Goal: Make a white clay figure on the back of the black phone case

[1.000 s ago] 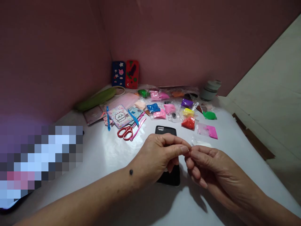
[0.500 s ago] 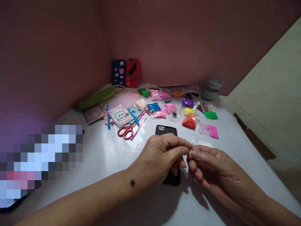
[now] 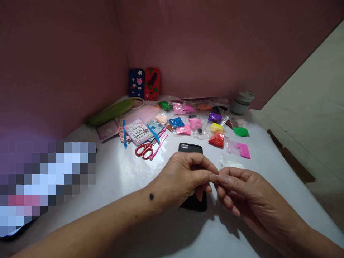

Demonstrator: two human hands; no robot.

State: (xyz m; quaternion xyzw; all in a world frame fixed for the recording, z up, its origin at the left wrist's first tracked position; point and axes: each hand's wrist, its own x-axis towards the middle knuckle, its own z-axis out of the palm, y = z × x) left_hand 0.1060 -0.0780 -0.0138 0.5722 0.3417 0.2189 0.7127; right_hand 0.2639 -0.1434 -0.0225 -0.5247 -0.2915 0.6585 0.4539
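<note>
My left hand [image 3: 188,177] is closed in a pinch, its thumb and forefinger tips meeting those of my right hand [image 3: 242,186], which pinches too. Between the touching fingertips is a tiny piece of white clay [image 3: 217,175], mostly hidden by the fingers. Below my left hand, a black phone case [image 3: 195,206] lies on the white table, partly covered by that hand. Just beyond my right hand is a clear packet with white clay [image 3: 232,164].
Packets of coloured clay, among them red [image 3: 216,139], pink [image 3: 243,150] and blue [image 3: 176,122], spread across the back. Red-handled scissors [image 3: 145,151] and plastic tools lie left of them. Two decorated cases [image 3: 152,84] lean on the wall. A pixelated screen [image 3: 53,175] stands at left.
The fingertips of both hands have come closer together, so the white clay piece shows less. The things on the table have stayed in place.
</note>
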